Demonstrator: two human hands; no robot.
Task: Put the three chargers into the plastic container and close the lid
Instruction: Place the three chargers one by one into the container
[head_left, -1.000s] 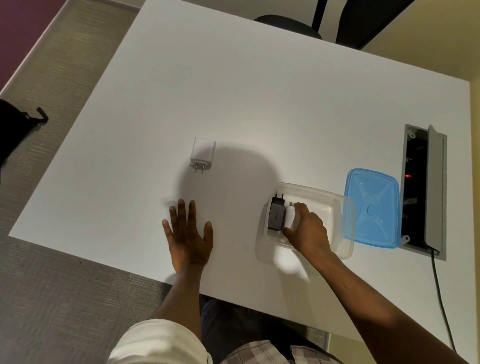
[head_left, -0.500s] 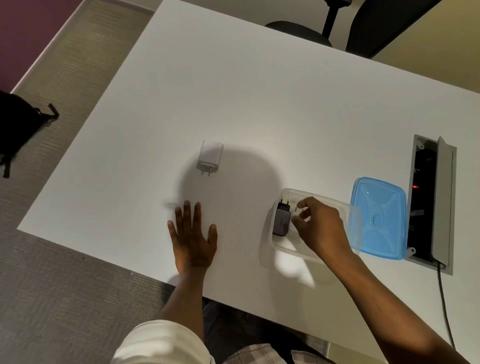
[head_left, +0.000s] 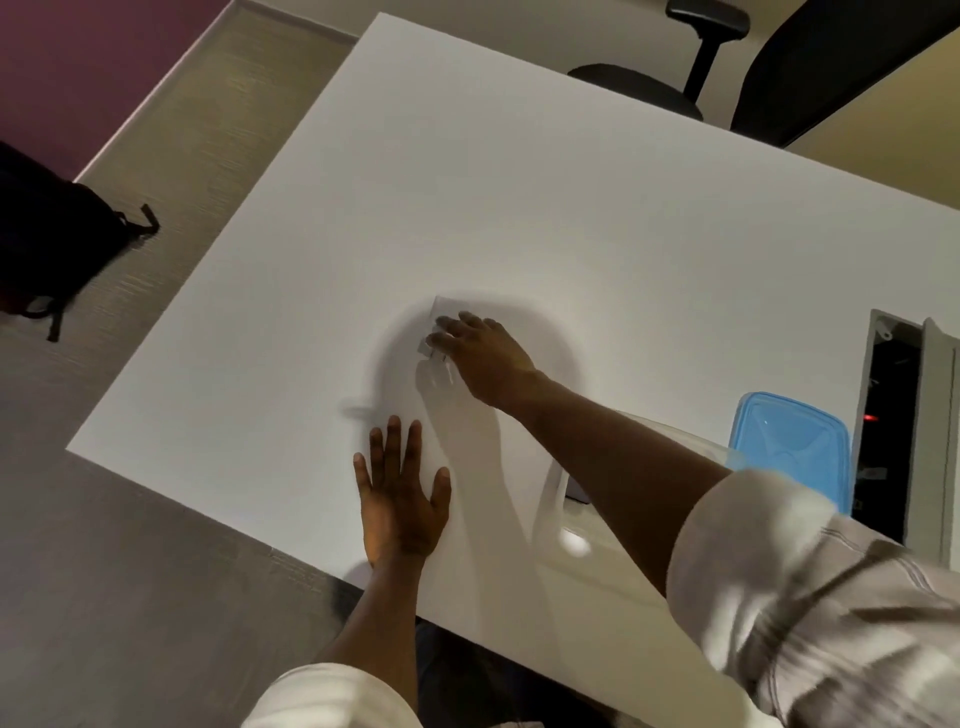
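A white charger (head_left: 441, 310) lies on the white table (head_left: 519, 197), mostly covered by my right hand (head_left: 483, 353). The fingers lie over its top and the thumb presses its left side, gripping it. My right forearm crosses over the clear plastic container (head_left: 558, 493) and hides most of it. Only the container's left wall shows, with a bit of a dark charger (head_left: 577, 492) inside. The blue lid (head_left: 795, 447) lies flat to the right of the container. My left hand (head_left: 400, 499) rests flat on the table near the front edge, fingers spread, holding nothing.
An open cable hatch (head_left: 893, 431) is set into the table right of the lid. A black office chair (head_left: 727, 73) stands behind the far edge. A black bag (head_left: 52, 244) lies on the floor to the left.
My right hand left the container and reached left across the table onto the white charger. The left hand stayed flat. The camera shifted right and down.
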